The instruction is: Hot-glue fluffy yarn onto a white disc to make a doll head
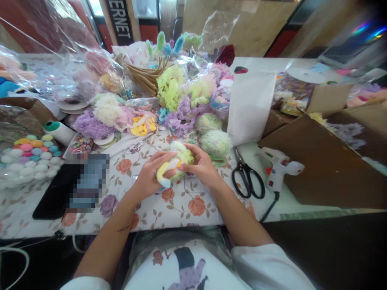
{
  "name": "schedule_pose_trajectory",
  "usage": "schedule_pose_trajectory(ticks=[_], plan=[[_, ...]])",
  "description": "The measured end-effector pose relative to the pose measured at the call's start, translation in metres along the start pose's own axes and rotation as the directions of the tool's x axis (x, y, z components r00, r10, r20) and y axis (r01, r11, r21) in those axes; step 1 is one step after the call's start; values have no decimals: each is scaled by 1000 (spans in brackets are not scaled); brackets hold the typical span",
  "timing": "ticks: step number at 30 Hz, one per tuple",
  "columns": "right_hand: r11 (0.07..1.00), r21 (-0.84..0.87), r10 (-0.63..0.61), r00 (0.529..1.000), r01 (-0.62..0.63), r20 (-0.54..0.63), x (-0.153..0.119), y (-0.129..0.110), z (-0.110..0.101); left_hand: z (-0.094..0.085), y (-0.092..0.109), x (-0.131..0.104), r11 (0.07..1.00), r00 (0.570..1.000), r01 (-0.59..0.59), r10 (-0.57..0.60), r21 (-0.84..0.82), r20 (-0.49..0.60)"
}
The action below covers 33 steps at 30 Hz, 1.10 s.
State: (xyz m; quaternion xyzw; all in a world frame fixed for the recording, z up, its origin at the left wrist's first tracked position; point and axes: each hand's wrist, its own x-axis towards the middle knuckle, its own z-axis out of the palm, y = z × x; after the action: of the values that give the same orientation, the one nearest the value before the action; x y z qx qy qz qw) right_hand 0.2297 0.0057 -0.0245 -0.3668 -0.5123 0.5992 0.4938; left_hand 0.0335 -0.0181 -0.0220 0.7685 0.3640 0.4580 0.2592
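Note:
Between both hands, above the flowered tablecloth, is a soft yellow, white and pale green fluffy craft piece (177,159) with an orange edge and a yellow loop. My left hand (152,174) grips it from the left, its fingers curled around the near side. On the other side, my right hand (202,164) pinches it with thumb and fingers. Parts of the piece are hidden by the fingers. Just beyond my right hand lie two pale green yarn balls (215,143). Black-handled scissors (246,177) rest to the right.
A white glue gun (279,167) with a cord stands beside a large cardboard box (320,161). At left are a dark phone (56,193), a bag of pom-poms (33,159) and a thread spool (60,133). Ruffled trims (181,117) and brown stems (148,76) pile up at the back.

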Motion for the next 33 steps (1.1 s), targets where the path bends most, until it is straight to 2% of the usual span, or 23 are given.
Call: schedule_pose_trajectory(ticks=[11,17,23,29,33], plan=[[1000,-13,-9,1000,9,-16,-1,-1,2,2,0,-1,996,995,93,-93,10,-31],[1000,-1,16,999,-16,-43,-1,-1,1,6,0,0,992,991,120,-122,-39,-53],[999,-30,27,996,-30,-81,-2,1,0,8,-1,-1,964,970,241,-243,-109,-12],[998,-54,8,997,-12,-77,-1,2,3,10,-4,-2,978,978,192,-197,-76,-64],[981,-194,-38,998,30,-40,1,2,2,12,-2,-3,989,981,149,-146,13,-126]])
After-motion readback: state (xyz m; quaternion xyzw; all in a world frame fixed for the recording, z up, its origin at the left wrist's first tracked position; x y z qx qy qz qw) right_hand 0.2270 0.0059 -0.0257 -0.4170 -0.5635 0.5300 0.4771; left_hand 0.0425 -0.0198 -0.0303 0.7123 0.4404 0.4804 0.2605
